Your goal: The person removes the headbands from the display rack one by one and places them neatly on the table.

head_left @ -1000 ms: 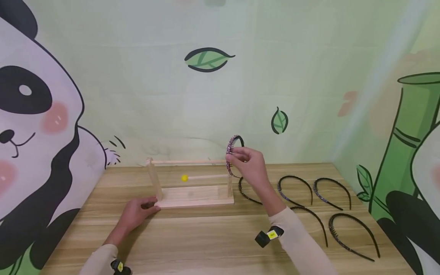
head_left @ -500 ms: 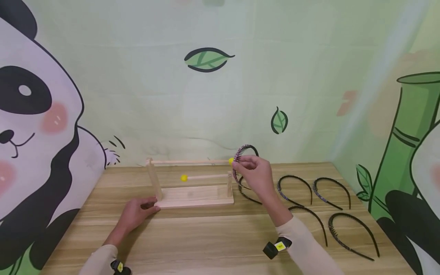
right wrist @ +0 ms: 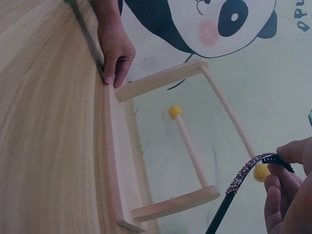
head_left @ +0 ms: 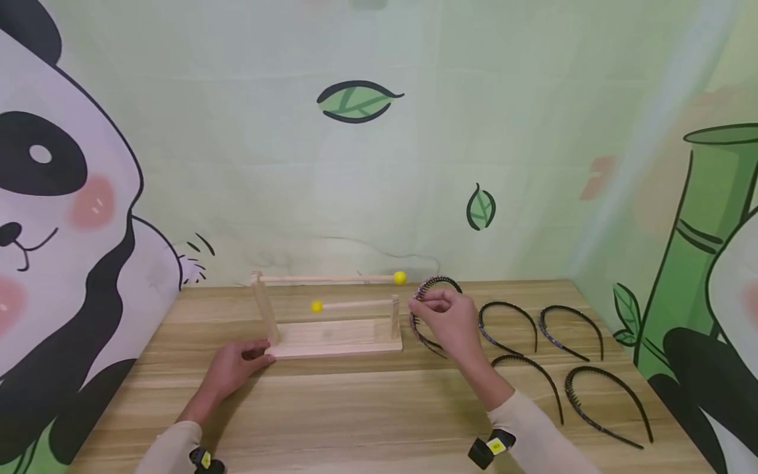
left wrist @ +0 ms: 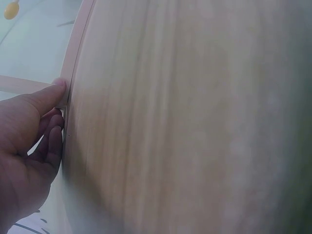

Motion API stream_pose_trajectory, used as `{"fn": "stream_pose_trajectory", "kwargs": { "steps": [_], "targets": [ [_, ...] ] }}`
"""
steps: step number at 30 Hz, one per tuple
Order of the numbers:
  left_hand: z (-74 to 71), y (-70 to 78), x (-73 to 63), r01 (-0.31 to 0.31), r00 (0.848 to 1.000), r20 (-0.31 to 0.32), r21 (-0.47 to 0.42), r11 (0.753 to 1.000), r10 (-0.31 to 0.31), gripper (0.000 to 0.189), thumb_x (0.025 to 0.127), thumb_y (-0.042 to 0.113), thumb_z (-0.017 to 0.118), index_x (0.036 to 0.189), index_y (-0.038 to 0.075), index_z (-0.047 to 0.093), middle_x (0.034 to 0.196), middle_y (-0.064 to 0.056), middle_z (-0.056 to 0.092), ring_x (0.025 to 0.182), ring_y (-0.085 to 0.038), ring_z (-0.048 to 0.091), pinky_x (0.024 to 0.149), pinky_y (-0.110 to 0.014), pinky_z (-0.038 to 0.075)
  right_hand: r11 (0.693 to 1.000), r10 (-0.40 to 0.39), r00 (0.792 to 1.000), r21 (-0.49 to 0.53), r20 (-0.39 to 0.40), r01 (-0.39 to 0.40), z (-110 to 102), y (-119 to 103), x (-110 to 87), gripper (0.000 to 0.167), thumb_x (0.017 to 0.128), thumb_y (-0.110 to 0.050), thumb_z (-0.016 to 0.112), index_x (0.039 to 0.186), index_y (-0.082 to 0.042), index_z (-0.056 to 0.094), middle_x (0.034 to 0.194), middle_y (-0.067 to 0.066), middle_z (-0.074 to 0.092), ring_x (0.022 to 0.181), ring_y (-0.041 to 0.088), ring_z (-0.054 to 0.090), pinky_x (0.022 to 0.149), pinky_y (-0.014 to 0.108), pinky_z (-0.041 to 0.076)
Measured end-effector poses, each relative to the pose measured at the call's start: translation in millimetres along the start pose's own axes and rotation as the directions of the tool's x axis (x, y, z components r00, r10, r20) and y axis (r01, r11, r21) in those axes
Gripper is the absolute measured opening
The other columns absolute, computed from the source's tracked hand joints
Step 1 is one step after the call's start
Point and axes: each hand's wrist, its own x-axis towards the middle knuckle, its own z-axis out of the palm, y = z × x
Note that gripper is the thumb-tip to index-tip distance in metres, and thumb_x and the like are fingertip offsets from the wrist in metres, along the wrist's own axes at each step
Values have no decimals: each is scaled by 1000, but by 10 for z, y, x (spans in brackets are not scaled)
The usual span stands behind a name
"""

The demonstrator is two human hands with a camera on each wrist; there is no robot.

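Note:
My right hand [head_left: 447, 319] pinches a black toothed headband [right wrist: 239, 179] between thumb and fingers; its front is covered with pinkish sparkly stones. It is held up just right of a pale wooden rack [head_left: 337, 332], apart from it in the head view. Two rods cross the rack at different heights, and each ends in a yellow ball: the upper ball [head_left: 400, 278] at the right, the lower ball [head_left: 316, 307] at the left. My left hand [head_left: 237, 368] grips the left front corner of the rack's base, thumb [left wrist: 58, 85] on its edge. No headband hangs on either rod.
Several black headbands lie on the wood-grain table [head_left: 355, 415] to the right, among them a blue-fronted headband [head_left: 571, 309] and a near right headband [head_left: 636, 401]. Another, behind my right hand, overlaps the held one. A printed panda backdrop [head_left: 237, 164] stands behind the table.
My right hand has moved right and down with the headband, away from the upper rod's end, and the upper yellow ball has come into view. My left hand stays on the base.

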Motion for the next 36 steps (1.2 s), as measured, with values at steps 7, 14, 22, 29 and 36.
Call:
{"fn": "stream_pose_trajectory", "kwargs": {
  "steps": [7,14,22,29,36],
  "targets": [
    [1,19,5,31,999,10,8,999,-31,36,91,27,79,120,4,75,114,-12,76,98,-19,68,83,-35,53,999,41,999,-15,-8,-41,25,201,-79,27,82,-28,88,92,-7,74,85,4,77,81,16,72,73,28,55],
    [0,11,2,33,999,16,6,999,-33,38,91,28,79,121,4,75,115,-13,75,96,-17,66,80,-33,53,994,102,995,-33,-1,-102,82,390,-161,28,81,-29,88,93,-8,73,85,2,76,79,15,71,72,27,55],
    [-6,10,4,34,999,16,4,999,-34,37,92,27,79,120,4,75,115,-13,76,95,-17,66,81,-34,52,984,179,983,-6,26,-179,102,514,-250,32,82,-30,88,95,-6,72,86,4,76,84,23,72,70,27,54],
    [-4,5,1,36,999,17,3,999,-36,36,92,24,79,121,4,75,113,-12,76,94,-17,66,80,-33,52,980,198,979,2,40,-198,110,599,-330,25,84,-24,86,93,-4,73,84,4,77,78,19,72,70,29,56],
    [0,-5,5,40,999,15,-4,999,-40,36,92,24,79,121,4,75,114,-12,76,94,-18,65,80,-33,52,972,235,971,19,39,-236,130,650,-382,24,83,-21,86,92,-4,73,82,4,76,75,19,71,68,29,55]
  ]
}}
